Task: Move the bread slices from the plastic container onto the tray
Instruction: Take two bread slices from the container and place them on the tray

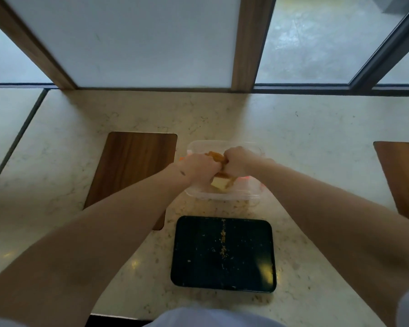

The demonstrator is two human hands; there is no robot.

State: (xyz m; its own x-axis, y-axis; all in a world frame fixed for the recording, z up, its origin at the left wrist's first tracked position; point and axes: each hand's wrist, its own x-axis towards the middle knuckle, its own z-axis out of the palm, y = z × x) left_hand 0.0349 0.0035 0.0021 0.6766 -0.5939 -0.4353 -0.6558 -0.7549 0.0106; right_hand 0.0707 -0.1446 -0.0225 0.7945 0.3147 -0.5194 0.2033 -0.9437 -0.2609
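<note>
Bread slices (219,159) are gripped inside the clear plastic container (222,195) by left hand (198,169) and right hand (239,161), both curled closed. Black tray (246,256) lies nearer on the tabletop (316,142), carrying only crumbs.

We see soft, dim daylight entering through the frosted panels (128,43) ahead. The countertop (316,138) carries faint glare spots, and the black tray (265,272) shows one yellowish reflection. Wide-angle distortion bends the frame edges; we note slight overall softness, with the hands mildly blurred.
</note>
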